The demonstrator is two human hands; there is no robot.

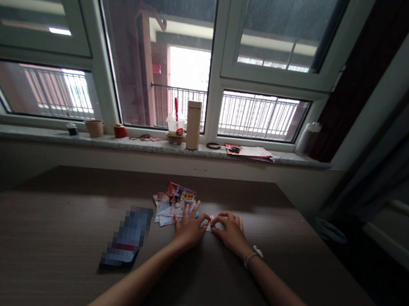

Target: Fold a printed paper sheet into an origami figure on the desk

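Both my hands rest on a dark wooden table (40,230) near its middle. My left hand (189,225) has fingers partly spread and pinches a small white and red piece of paper (210,221) with thumb and forefinger. My right hand (230,231) pinches the same small piece from the other side, fingers curled. A white band sits on my right wrist. Just behind my left hand lies a small pile of colourful printed paper pieces (173,202).
A dark phone (127,239) lies flat on the table left of my hands. The window sill (17,129) holds a tall beige flask (194,125), a plastic cup with a red straw (175,123), small pots, scissors (224,147) and papers. Dark curtains hang at right.
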